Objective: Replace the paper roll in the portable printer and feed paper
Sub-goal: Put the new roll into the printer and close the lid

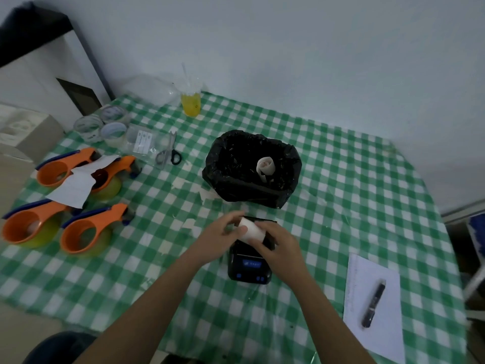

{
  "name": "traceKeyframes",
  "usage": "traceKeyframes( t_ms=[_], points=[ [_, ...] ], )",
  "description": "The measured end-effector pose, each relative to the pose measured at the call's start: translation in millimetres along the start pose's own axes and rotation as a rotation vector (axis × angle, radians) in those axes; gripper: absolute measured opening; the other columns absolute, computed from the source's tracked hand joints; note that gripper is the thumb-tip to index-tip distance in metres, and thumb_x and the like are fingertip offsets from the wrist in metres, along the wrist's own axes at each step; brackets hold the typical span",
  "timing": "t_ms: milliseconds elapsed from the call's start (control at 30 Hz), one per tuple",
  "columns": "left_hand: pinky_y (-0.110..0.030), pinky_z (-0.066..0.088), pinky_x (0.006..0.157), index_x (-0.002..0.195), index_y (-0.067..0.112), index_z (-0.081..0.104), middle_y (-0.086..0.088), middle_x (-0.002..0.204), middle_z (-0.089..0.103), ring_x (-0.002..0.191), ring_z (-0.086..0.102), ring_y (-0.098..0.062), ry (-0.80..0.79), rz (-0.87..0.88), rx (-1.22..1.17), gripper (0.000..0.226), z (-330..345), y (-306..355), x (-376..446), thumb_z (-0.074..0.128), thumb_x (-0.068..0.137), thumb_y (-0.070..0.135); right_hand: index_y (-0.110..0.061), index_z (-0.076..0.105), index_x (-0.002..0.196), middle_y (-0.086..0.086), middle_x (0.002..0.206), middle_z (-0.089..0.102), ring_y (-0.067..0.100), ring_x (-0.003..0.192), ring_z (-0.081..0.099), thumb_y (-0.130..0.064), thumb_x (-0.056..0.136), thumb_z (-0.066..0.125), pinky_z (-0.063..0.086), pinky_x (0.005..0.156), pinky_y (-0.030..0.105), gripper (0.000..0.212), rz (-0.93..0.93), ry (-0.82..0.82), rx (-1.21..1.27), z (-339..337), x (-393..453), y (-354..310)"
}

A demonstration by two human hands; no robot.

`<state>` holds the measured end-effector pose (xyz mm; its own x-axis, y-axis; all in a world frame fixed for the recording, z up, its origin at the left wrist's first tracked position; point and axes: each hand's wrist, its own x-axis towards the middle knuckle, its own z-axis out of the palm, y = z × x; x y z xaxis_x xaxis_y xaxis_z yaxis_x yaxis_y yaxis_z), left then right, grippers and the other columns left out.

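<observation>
A small black portable printer [248, 267] lies on the green checked tablecloth, its lid [258, 220] raised at the far end. A white paper roll [251, 231] sits just above the open compartment. My left hand [220, 239] holds the roll's left end and my right hand [282, 245] grips its right side, covering part of the printer. A used, loosely curled paper roll [266, 166] lies inside a bin lined with a black bag [252, 168] just beyond the printer.
Several orange tape dispensers [91, 229] and a paper slip [78, 179] lie at the left. Scissors [169, 152], tape rolls [114, 131] and a yellow drink cup [190, 103] stand farther back. A white sheet [378, 334] with a black marker [372, 303] is at the right.
</observation>
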<state>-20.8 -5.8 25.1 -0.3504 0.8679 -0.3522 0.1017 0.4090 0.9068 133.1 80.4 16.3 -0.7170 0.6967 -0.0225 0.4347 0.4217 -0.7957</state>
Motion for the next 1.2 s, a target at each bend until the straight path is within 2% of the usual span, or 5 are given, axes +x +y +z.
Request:
traceKeyframes(
  t_ms=[367,500,733,1067,1200],
  points=[
    [-0.033,0.047,0.09,0.12,0.014,0.057,-0.01,0.124,0.057,0.102,0.059,-0.023,0.079,-0.079,0.377,0.032,11.4,-32.7,-0.7,0.053,0.091,0.027,-0.015,0.056,0.12,0.007,0.116,0.064,0.025,0.107,0.056,-0.021,0.086,0.062,0.04,0.103,0.036,0.035,0.197,-0.009,-0.21,33.5,-8.5,50.0],
    [-0.031,0.048,0.084,0.121,0.014,0.056,-0.009,0.122,0.058,0.092,0.057,-0.018,0.092,-0.093,0.38,0.032,11.3,-37.4,2.2,0.05,0.093,0.027,-0.016,0.06,0.116,0.006,0.117,0.065,0.022,0.114,0.056,-0.022,0.085,0.063,0.011,0.119,0.037,0.032,0.137,-0.036,-0.311,37.3,-0.3,61.3],
    [-0.026,0.042,0.079,0.119,0.014,0.057,-0.008,0.121,0.059,0.086,0.054,-0.014,0.109,-0.115,0.331,0.03,8.7,-44.8,5.7,0.047,0.094,0.025,-0.013,0.075,0.096,0.011,0.103,0.071,0.029,0.102,0.05,-0.011,0.07,0.078,0.053,0.087,0.046,0.026,0.07,0.103,-0.363,39.5,2.8,81.7],
    [-0.026,0.042,0.081,0.114,0.014,0.06,-0.007,0.116,0.058,0.093,0.056,-0.017,0.184,-0.044,0.364,0.025,11.9,-38.8,12.2,0.044,0.095,0.02,-0.011,0.076,0.082,0.006,0.087,0.068,0.015,0.088,0.045,-0.008,0.071,0.077,0.048,0.077,0.027,0.012,-0.01,0.169,-0.359,43.6,-4.0,87.1],
    [-0.035,0.041,0.099,0.121,0.01,0.054,-0.011,0.123,0.054,0.116,0.048,-0.027,0.24,0.129,0.513,0.03,18.7,-31.1,25.7,0.045,0.092,0.011,-0.011,0.075,0.081,0.004,0.082,0.067,0.013,0.083,0.042,-0.016,0.077,0.071,0.036,0.078,0.021,0.007,-0.016,0.125,-0.354,40.7,-5.0,80.4]
  ],
)
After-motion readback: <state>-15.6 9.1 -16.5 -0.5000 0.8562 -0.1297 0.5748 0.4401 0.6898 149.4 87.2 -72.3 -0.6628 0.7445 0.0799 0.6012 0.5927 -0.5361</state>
